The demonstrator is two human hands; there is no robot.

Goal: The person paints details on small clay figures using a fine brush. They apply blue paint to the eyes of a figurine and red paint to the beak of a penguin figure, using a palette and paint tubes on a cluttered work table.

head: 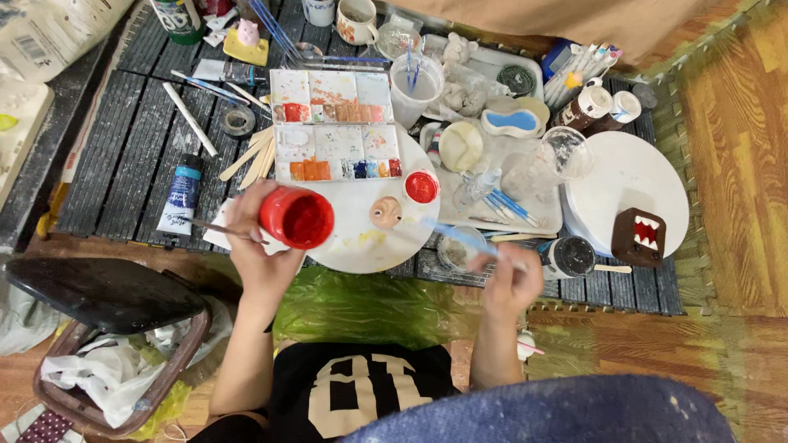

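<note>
Fingers of the left hand (pixel 256 246) are wrapped around an open jar of red paint (pixel 297 217), tilted so its mouth faces the camera, left of the centre of the frame. This hand also seems to pinch a thin stick or brush handle (pixel 215 229) that points to the left. Fingers of the right hand (pixel 510 283) are closed on a brush with a light blue handle (pixel 460 238); it is blurred, and its tip reaches up-left toward a round white plate (pixel 353 246) in the middle.

On this plate lies a small pinkish clay piece (pixel 386 212). The red lid (pixel 422 187) of the jar rests at the upper right edge of the plate. Above the plate is an open watercolour palette box (pixel 332 123) with red and orange pans. A tube of paint with a black cap (pixel 182 195) lies on the dark slatted board (pixel 115 156) at the left. At the right, a brown box-shaped figure with a red mouth and white teeth (pixel 639 236) stands on a white round stand (pixel 632 176).

I judge that the step in hand is to take or mix red paint, with the brush between jar and plate. The next move, I think, asks for a steady, level jar and a small, careful dip, so that no paint drips on the clay piece.
</note>
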